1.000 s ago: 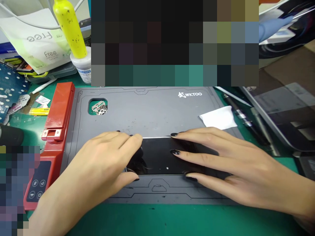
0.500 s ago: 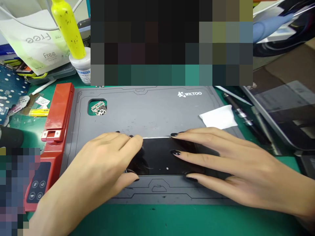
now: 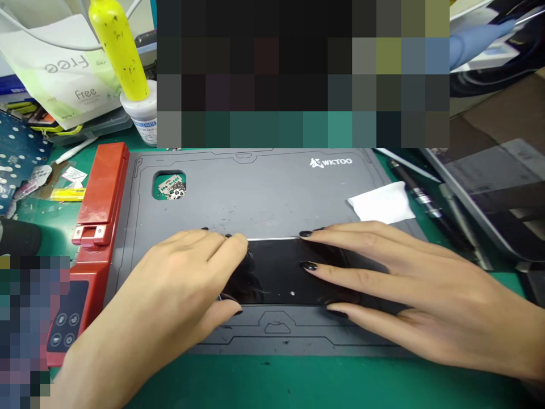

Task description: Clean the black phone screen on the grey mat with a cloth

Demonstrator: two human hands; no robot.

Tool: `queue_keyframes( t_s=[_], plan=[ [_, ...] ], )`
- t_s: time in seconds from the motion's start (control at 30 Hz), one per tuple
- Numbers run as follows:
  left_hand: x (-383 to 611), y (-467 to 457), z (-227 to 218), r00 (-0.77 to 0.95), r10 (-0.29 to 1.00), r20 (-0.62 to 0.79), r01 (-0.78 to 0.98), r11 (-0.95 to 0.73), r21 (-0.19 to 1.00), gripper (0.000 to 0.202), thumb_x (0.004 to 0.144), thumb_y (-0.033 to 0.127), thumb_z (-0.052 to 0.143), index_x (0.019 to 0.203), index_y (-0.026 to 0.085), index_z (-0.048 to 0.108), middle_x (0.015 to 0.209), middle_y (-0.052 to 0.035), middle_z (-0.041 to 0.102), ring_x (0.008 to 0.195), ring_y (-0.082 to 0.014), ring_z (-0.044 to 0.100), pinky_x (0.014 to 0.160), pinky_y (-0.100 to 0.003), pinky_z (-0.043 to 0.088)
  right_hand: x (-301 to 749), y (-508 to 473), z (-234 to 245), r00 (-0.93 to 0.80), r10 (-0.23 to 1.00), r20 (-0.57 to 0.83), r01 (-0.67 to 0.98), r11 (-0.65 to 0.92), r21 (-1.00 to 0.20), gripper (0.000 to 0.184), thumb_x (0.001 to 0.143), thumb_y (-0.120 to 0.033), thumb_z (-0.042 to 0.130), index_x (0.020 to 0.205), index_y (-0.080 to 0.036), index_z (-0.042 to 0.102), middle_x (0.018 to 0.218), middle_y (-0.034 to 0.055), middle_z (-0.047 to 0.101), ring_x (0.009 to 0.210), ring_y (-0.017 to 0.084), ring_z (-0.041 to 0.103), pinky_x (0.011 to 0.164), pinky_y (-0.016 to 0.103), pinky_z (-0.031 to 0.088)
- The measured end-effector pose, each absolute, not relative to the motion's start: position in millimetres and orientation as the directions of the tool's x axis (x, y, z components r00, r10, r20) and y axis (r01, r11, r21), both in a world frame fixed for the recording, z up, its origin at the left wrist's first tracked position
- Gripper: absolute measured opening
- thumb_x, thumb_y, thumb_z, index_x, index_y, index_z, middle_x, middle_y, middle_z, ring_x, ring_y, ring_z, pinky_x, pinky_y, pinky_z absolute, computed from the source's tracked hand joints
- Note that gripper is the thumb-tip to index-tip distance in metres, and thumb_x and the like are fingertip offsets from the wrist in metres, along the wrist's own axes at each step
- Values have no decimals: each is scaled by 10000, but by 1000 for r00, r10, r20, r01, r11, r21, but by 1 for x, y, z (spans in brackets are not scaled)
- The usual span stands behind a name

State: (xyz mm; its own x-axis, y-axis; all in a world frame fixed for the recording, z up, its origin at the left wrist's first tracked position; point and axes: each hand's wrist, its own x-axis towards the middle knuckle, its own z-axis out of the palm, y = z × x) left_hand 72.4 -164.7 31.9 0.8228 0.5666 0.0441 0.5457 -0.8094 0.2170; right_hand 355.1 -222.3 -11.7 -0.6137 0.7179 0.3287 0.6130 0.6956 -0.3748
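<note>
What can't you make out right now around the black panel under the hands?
Head view, the only view:
Both ends of the black panel: covered by the left hand and right hand.
What lies beyond the grey WKTOO mat: hidden by a pixelated block.
Left edge of the red unit: hidden by a pixelated patch.
The small metal pieces in the mat's cutout: too small to identify.

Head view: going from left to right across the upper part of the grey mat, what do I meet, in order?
Red hinged bar, mat cut-out with small metal parts, WKTOO logo, white paper sheet, black-and-silver pen-like tool.
</note>
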Motion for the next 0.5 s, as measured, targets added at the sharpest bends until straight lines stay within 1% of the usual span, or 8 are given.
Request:
queue_keyframes(
  t_s=[0.13,0.33,0.5],
  plan=[
    [72,-164,32,819,571,55,549,-808,214,582,636,234,885,1093,144,537,1047,-111,703,865,-293,692,645,-380,551,356,-223,-12,-612,720,326,619,693,-369,244,913,-104,571,1140,-176,624,1239,139,576,1142,317,551,861,479,546],
    [72,-165,30,821,565,85,543,-818,191,589,619,226,888,1076,147,525,1075,-133,698,858,-294,693,654,-372,552,356,-222,-11,-604,724,333,619,689,-376,265,906,-110,570,1146,-207,622,1235,123,583,1128,322,564,847,476,556],
    [72,-163,30,818,569,79,549,-815,187,574,644,230,867,1093,151,520,1094,-138,690,869,-293,691,638,-359,541,354,-222,-9,-606,720,337,619,694,-368,248,913,-107,558,1138,-194,617,1227,130,575,1132,321,554,837,470,560]
  ],
)
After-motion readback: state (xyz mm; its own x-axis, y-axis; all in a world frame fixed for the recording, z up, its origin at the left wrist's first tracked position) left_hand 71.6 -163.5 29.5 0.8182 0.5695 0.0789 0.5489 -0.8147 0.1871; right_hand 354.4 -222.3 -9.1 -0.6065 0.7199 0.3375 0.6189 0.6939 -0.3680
